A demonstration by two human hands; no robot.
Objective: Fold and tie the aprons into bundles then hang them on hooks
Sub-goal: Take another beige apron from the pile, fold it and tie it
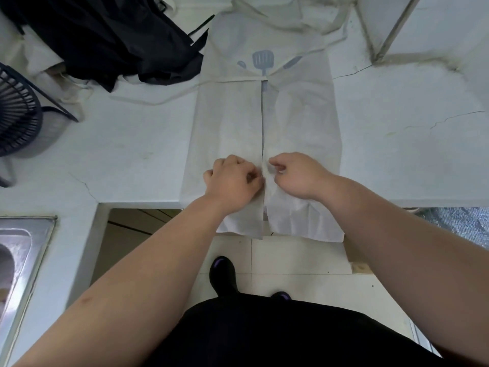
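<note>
White apron [230, 123] lies flat on the white desk [132, 144], both sides folded in so the edges meet down the middle, lower end hanging over the desk edge. Left hand [232, 178] and right hand [296, 173] sit either side of that seam, fingers curled, pinching the folded edges. Black apron [105, 38] lies heaped at the far left. Sink [18, 260] near left.
</note>
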